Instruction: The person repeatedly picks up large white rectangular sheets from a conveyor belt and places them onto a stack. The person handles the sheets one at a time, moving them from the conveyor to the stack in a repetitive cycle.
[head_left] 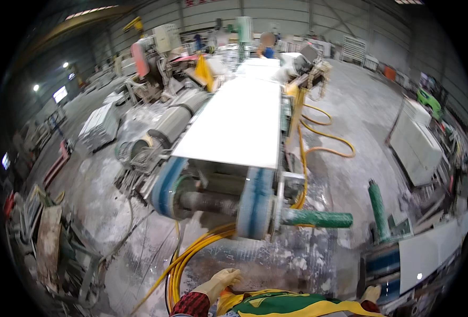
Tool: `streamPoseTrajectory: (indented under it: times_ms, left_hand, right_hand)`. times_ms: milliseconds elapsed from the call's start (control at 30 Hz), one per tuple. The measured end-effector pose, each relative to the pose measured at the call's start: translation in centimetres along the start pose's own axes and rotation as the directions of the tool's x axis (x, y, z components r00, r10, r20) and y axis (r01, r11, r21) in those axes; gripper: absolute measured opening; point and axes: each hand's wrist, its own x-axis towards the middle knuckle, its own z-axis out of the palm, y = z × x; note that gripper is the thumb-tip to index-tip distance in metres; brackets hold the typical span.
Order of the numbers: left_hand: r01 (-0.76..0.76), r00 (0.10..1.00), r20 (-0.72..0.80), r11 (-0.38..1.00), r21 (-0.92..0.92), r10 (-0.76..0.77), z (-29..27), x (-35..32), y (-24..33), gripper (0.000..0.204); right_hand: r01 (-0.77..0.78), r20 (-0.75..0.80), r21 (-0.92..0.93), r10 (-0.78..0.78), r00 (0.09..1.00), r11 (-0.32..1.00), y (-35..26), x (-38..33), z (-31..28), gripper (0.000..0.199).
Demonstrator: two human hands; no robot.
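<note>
My left hand (221,282) wears a cream glove at the end of a red plaid sleeve. It hangs low over the wet floor beside a bundle of yellow hoses (191,253), fingers loosely apart and holding nothing. My right hand (372,293), also gloved, shows only in part at the bottom right. It sits next to a blue belt and the edge of a white slab (429,253), and its grip is hidden. Ahead, a long white slab (234,121) lies on a conveyor with blue belts (255,203). A green and yellow apron (292,305) covers my front.
A green roller (318,219) sticks out of the conveyor's right side, and a green cylinder (378,208) stands farther right. White blocks (416,145) stand at the right and machinery (160,127) at the left. A person (268,45) stands at the line's far end.
</note>
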Motion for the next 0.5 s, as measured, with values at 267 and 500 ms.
streamPoseTrajectory:
  times_ms: [267,500]
  left_hand:
    - [-0.139,0.965,-0.239,0.983,-0.123,0.107,-14.6,-4.5,4.0,0.044]
    - [-0.369,0.859,-0.432,0.917,-0.151,0.275,-18.3,-0.3,9.1,0.041]
  right_hand:
    - [0.748,0.384,0.092,-0.716,0.583,0.657,-36.6,-15.7,17.7,0.045]
    - [0.955,0.118,0.269,-0.989,0.093,0.122,-56.8,-20.2,21.3,0.034]
